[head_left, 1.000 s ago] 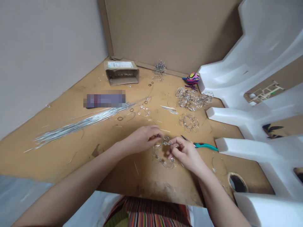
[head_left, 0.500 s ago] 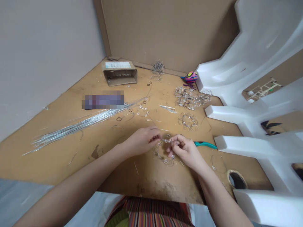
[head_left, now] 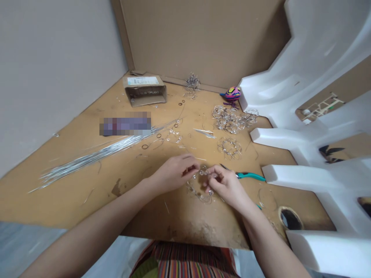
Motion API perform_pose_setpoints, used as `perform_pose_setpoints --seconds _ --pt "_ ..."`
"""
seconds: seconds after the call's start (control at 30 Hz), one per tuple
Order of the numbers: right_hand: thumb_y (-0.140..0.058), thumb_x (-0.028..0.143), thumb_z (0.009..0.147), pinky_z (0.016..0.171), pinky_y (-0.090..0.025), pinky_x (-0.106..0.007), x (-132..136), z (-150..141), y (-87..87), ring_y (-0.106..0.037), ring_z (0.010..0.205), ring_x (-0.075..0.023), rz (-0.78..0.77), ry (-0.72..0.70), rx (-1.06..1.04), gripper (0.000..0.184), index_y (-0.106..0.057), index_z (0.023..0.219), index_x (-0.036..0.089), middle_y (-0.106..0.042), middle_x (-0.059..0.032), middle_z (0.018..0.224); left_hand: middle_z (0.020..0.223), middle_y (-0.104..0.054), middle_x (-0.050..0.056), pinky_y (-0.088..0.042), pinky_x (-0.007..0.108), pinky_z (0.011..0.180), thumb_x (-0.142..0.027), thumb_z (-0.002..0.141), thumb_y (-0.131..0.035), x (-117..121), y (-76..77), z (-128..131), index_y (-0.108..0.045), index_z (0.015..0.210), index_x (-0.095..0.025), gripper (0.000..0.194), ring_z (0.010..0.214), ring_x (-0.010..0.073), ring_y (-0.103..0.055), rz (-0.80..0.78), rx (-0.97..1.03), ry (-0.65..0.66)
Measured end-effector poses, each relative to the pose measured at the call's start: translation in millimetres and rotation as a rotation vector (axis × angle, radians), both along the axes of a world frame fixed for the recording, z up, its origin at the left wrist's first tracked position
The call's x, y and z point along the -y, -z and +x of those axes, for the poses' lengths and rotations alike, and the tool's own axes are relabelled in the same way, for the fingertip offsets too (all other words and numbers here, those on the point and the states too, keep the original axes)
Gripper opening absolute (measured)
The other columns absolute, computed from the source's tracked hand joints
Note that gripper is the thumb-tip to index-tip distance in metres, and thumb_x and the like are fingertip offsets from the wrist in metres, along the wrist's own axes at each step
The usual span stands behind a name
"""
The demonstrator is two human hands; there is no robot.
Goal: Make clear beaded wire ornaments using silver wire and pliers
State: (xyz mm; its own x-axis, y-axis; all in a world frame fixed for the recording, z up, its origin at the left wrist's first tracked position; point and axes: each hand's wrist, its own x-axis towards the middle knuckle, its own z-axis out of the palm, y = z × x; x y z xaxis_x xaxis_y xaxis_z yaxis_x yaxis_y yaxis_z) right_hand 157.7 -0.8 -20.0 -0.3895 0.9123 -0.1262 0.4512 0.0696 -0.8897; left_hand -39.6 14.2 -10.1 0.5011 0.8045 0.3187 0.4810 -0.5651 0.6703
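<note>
A ring of thin silver wire strung with clear beads (head_left: pixel 199 190) hangs just above the brown board (head_left: pixel 95 181) between my two hands. My left hand (head_left: pixel 175 172) pinches its upper left part with thumb and fingers closed. My right hand (head_left: pixel 224 184) pinches the upper right part, fingers curled shut around wire and beads. The two pinches sit a few centimetres apart. The ring's lower arc droops below my right fingers.
Teal-handled pliers (head_left: pixel 246 176) lie right of my right hand. A bundle of straight wires (head_left: pixel 98 154) stretches left. Finished wire-and-bead pieces (head_left: pixel 232 120) and another (head_left: pixel 230 148) lie beyond. A small cardboard box (head_left: pixel 145 90), a colourful toy (head_left: pixel 232 94), white foam blocks (head_left: pixel 304 139) and a hole (head_left: pixel 290 219).
Both hands stay pinched on the bead ring with only slight finger shifts. The view has drifted a little, so everything sits slightly lower left in the frame.
</note>
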Motion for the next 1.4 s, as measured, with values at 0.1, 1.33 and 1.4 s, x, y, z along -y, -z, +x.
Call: perform_pose_setpoints --seconds 0.1,1.33,1.4 --pt "-0.044 0.011 0.074 0.057 -0.048 -0.022 -2.1 0.7 -0.8 -0.064 0.055 -0.012 0.059 0.047 0.045 0.015 -0.053 0.083 0.018 -0.065 0.0018 0.065 0.068 -0.058 -0.002 -0.042 0.017 0.056 -0.017 0.079 -0.052 3.5 -1.0 1.4 -0.058 0.079 -0.017 0.006 0.06 0.0083 -0.054 -0.265 0.111 -0.028" --pt "-0.045 0.015 0.076 0.054 -0.043 -0.021 2.0 -4.0 -4.6 -0.059 0.051 -0.0118 0.184 0.035 0.208 0.013 -0.055 0.082 0.02 -0.064 0.0027 0.057 0.075 -0.06 0.0 -0.039 0.02 0.06 -0.016 0.081 -0.049 -0.2 -0.1 1.8 -0.061 0.08 -0.017 0.012 0.067 0.0106 -0.052 -0.078 -0.05 -0.079" --pt "-0.045 0.016 0.076 0.054 -0.043 -0.02 2.6 -4.1 -3.2 -0.059 0.052 -0.0118 0.177 0.031 0.209 0.014 -0.056 0.083 0.02 -0.064 0.0027 0.058 0.075 -0.06 0.0 -0.039 0.02 0.059 -0.017 0.081 -0.049 -0.6 -1.6 1.7 -0.061 0.081 -0.017 0.013 0.065 0.0102 -0.052 -0.07 -0.062 -0.067"
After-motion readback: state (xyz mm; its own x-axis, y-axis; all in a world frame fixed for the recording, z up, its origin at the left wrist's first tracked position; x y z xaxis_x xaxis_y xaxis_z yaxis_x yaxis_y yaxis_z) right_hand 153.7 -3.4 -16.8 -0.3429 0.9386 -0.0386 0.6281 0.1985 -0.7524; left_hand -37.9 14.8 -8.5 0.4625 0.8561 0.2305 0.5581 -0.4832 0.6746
